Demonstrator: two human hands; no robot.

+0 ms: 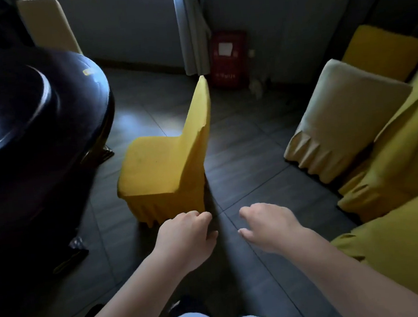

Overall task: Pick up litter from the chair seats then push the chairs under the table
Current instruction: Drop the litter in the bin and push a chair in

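Note:
A chair in a yellow cover (163, 167) stands on the tiled floor, its seat turned toward the dark round table (22, 111) on the left. I see no litter on its seat. My left hand (186, 233) hovers just in front of the chair's near corner, fingers curled in, holding nothing. My right hand (266, 224) hangs beside it over the floor, fingers loosely bent and apart, also empty. Neither hand touches the chair.
Several more covered chairs crowd the right side: a beige one (344, 123) and yellow ones (390, 157). Another pale chair back (47, 23) stands behind the table. A red crate (229, 60) sits by the curtain (191, 28) at the far wall.

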